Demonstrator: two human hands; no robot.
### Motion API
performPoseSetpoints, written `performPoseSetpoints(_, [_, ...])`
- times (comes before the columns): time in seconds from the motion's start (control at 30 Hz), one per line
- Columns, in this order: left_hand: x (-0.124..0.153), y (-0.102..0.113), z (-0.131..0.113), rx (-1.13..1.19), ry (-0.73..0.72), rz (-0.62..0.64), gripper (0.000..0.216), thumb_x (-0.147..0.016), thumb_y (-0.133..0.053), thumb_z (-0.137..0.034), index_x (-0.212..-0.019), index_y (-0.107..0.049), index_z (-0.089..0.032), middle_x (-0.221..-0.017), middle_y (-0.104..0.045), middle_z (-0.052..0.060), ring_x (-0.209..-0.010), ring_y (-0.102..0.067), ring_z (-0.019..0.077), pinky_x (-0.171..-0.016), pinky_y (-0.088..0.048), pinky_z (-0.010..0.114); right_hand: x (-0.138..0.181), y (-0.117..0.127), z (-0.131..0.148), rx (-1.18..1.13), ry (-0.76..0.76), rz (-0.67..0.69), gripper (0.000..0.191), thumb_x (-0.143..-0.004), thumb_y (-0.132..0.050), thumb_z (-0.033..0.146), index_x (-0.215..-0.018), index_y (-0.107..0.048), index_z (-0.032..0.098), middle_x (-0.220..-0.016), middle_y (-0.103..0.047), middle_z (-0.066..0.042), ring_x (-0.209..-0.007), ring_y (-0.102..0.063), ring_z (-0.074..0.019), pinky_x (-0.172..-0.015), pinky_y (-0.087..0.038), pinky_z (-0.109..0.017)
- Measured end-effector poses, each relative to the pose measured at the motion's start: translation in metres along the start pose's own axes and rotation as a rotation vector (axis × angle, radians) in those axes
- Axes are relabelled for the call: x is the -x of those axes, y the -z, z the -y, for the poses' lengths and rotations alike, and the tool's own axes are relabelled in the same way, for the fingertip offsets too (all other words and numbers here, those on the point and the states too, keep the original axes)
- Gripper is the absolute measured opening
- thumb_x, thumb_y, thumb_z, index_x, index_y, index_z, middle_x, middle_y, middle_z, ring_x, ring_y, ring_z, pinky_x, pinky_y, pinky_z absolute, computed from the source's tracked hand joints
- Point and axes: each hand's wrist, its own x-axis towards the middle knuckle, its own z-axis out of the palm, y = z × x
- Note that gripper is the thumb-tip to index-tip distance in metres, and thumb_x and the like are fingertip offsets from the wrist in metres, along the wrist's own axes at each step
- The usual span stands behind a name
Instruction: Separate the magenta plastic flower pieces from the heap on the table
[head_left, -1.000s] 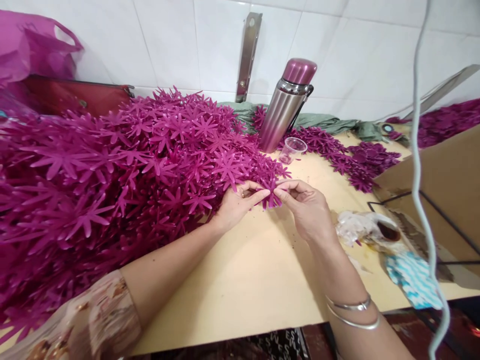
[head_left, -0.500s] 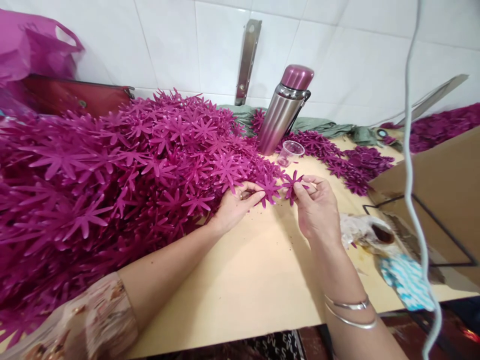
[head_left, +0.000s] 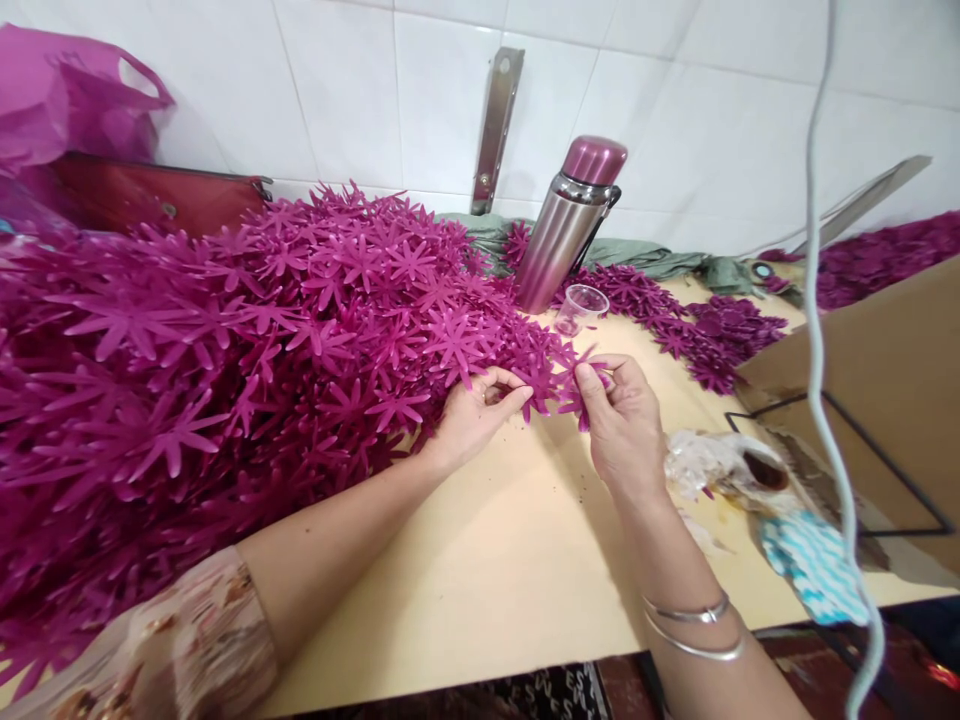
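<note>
A big heap of magenta star-shaped flower pieces (head_left: 225,340) covers the left half of the tan table (head_left: 487,560). At the heap's right edge my left hand (head_left: 472,415) pinches a flower piece (head_left: 538,385) between thumb and fingers. Close beside it, my right hand (head_left: 626,420) pinches a second flower piece (head_left: 583,385) by its middle. The two pieces nearly touch between the hands. Both hands hover just above the tabletop.
A steel flask with a magenta cap (head_left: 570,225) and a small clear plastic cup (head_left: 581,305) stand behind the hands. A smaller flower pile (head_left: 697,330) lies at the right. A cardboard box (head_left: 870,370), crumpled wrappers (head_left: 739,470) and a hanging grey cable (head_left: 821,400) are on the right.
One clump held by both hands has come apart into two flower pieces; my right hand has drawn its piece slightly to the right and up, while my left hand stayed at the heap's edge.
</note>
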Motion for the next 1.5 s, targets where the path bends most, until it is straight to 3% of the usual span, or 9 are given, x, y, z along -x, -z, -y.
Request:
performPoseSetpoints(0.13, [0.001, 0.0, -0.003, -0.025, -0.003, -0.025, 0.029, -0.083, -0.075, -0.043, -0.079, -0.062, -0.018, -0.065, -0.061, -0.004, -0.062, -0.055, 0.0101, -0.062, -0.043, 0.023, 0.004, -0.004, 0.002, 0.029, -0.016, 0.015, 0.03, -0.088, -0.074, 0.05, -0.088, -0.06, 0.023, -0.064, -0.056, 0.006, -0.046, -0.046, -0.0094, -0.04, -0.037, -0.022])
performPoseSetpoints(0.3, [0.002, -0.001, -0.009, 0.014, -0.067, -0.004, 0.038, -0.097, -0.055, -0.05, -0.084, -0.068, -0.017, -0.087, -0.072, 0.003, -0.086, -0.065, 0.0157, -0.085, -0.051, 0.03, 0.005, -0.009, -0.002, 0.079, -0.002, 0.02, 0.026, -0.084, -0.078, 0.046, -0.086, -0.066, 0.023, -0.065, -0.058, 0.004, -0.05, -0.05, -0.0117, -0.043, -0.039, -0.025])
performPoseSetpoints(0.53, [-0.003, -0.001, 0.001, 0.004, -0.041, -0.049, 0.021, -0.083, -0.075, -0.037, -0.089, -0.069, -0.017, -0.084, -0.074, 0.002, -0.078, -0.065, 0.0152, -0.077, -0.052, 0.028, 0.002, -0.004, -0.006, -0.009, -0.067, 0.061, 0.028, -0.093, -0.065, 0.051, -0.09, -0.067, 0.023, -0.077, -0.062, 0.001, -0.06, -0.051, -0.0113, -0.052, -0.041, -0.023])
performPoseSetpoints(0.7, [-0.003, -0.003, 0.003, 0.031, -0.045, -0.114, 0.017, -0.079, -0.076, -0.023, -0.092, -0.066, -0.018, -0.092, -0.075, 0.004, -0.087, -0.069, 0.017, -0.087, -0.054, 0.031, -0.006, 0.004, -0.005, -0.176, -0.143, 0.064, 0.039, -0.078, -0.08, 0.044, -0.11, -0.065, 0.027, -0.075, -0.06, 0.005, -0.058, -0.051, -0.0111, -0.053, -0.043, -0.023])
performPoseSetpoints(0.83, [-0.002, -0.005, -0.003, 0.079, -0.058, -0.079, 0.03, -0.074, -0.08, -0.022, -0.099, -0.065, -0.018, -0.102, -0.075, 0.006, -0.096, -0.07, 0.0191, -0.095, -0.053, 0.035, -0.007, 0.001, -0.007, -0.194, -0.156, 0.098, 0.043, -0.072, -0.086, 0.045, -0.105, -0.066, 0.025, -0.069, -0.062, 0.005, -0.057, -0.055, -0.0119, -0.056, -0.047, -0.025])
performPoseSetpoints(1.07, [0.002, 0.001, -0.007, -0.099, -0.163, -0.236, 0.033, -0.097, -0.058, -0.045, -0.081, -0.068, -0.018, -0.085, -0.072, 0.005, -0.093, -0.067, 0.0205, -0.092, -0.052, 0.033, -0.001, 0.002, -0.008, -0.045, -0.055, 0.12, 0.032, -0.084, -0.078, 0.048, -0.076, -0.059, 0.023, -0.058, -0.053, 0.007, -0.048, -0.044, -0.0103, -0.047, -0.038, -0.024])
performPoseSetpoints(1.2, [0.004, -0.003, -0.001, -0.132, -0.136, -0.146, 0.012, -0.085, -0.073, -0.03, -0.085, -0.07, -0.018, -0.076, -0.07, 0.0, -0.072, -0.065, 0.0139, -0.074, -0.053, 0.026, 0.001, 0.001, -0.002, 0.074, -0.018, 0.108, 0.036, -0.089, -0.072, 0.052, -0.072, -0.059, 0.022, -0.057, -0.055, 0.005, -0.048, -0.045, -0.0107, -0.047, -0.037, -0.025])
performPoseSetpoints(1.3, [0.006, -0.007, -0.002, -0.125, -0.086, -0.106, 0.022, -0.077, -0.078, -0.022, -0.097, -0.07, -0.018, -0.088, -0.075, 0.002, -0.077, -0.069, 0.0137, -0.075, -0.054, 0.024, 0.003, -0.002, -0.001, 0.128, 0.013, 0.075, 0.039, -0.089, -0.072, 0.052, -0.068, -0.057, 0.022, -0.058, -0.057, 0.004, -0.051, -0.047, -0.011, -0.049, -0.038, -0.025])
performPoseSetpoints(1.5, [0.008, -0.006, -0.004, -0.132, -0.131, -0.042, 0.019, -0.09, -0.066, -0.033, -0.097, -0.07, -0.016, -0.087, -0.072, 0.002, -0.077, -0.065, 0.0126, -0.074, -0.052, 0.023, 0.007, -0.009, -0.003, 0.143, -0.003, 0.11, 0.038, -0.088, -0.072, 0.049, -0.069, -0.056, 0.021, -0.059, -0.052, 0.005, -0.054, -0.045, -0.0118, -0.052, -0.036, -0.025])
